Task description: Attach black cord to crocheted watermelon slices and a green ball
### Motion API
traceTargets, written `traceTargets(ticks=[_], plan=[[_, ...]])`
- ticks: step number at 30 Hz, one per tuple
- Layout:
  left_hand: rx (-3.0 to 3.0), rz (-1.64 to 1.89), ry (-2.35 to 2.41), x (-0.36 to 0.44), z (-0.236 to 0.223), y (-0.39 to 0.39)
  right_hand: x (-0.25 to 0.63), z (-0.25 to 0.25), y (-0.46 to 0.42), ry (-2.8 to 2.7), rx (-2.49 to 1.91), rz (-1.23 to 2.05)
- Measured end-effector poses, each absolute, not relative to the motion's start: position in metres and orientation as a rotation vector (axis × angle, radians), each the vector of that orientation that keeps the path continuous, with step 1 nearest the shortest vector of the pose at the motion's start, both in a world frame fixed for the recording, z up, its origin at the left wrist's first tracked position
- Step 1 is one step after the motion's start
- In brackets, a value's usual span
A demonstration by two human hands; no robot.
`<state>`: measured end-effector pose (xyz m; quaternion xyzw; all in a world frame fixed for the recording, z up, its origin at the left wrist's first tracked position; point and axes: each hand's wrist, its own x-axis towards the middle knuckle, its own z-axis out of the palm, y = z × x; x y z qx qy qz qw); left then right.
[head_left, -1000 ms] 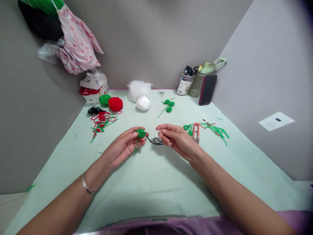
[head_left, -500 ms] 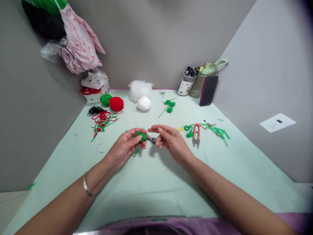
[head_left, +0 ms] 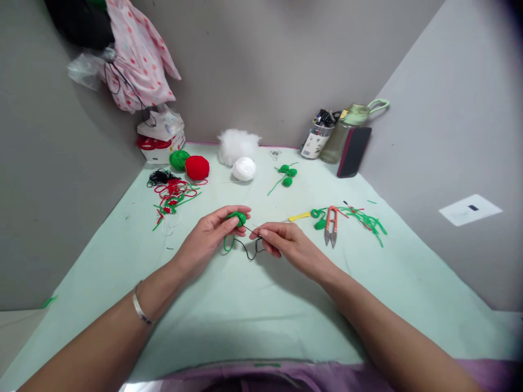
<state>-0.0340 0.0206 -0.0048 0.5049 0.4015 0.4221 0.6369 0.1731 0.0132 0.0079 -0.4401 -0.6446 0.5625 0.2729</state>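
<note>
Near the middle of the table, my left hand [head_left: 208, 234] is closed around a small green crocheted piece [head_left: 237, 218], its far side hidden by the fingers. Green yarn trails below it in a loop. My right hand [head_left: 278, 238] pinches black yarn [head_left: 250, 230], which runs taut from the green piece to the fingertips. A thin pale sliver, perhaps a needle, shows at those fingertips. Slack black yarn also hangs in a curve between the hands. A yellow-handled crochet hook [head_left: 299, 216] lies just beyond my right hand.
Orange thread snips [head_left: 331, 228] lie right, beside green yarn scraps [head_left: 368, 219]. Small green crocheted pieces [head_left: 287, 181] sit further back. Red yarn [head_left: 196, 167], white yarn [head_left: 244, 169] and fluffy stuffing [head_left: 238, 146] stand at the back. A phone [head_left: 354, 152] leans against a bottle [head_left: 335, 142].
My right hand has lowered slightly and closed its fingers, and the black yarn now runs straight from the green piece. More slack black yarn hangs below. The view has shifted slightly.
</note>
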Motion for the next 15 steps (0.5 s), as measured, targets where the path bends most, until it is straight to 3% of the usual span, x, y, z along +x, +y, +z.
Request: traceTargets(ticks=[8,15], plan=[[1.333,0.942,0.93,-0.027,-0.007,0.016,0.164,0.009,0.01,-1.486,-0.997,1.675],[0.951,0.937,0.775,-0.034,-0.002,0.021,0.186,0.03,0.011,-1.558,-1.18,1.352]])
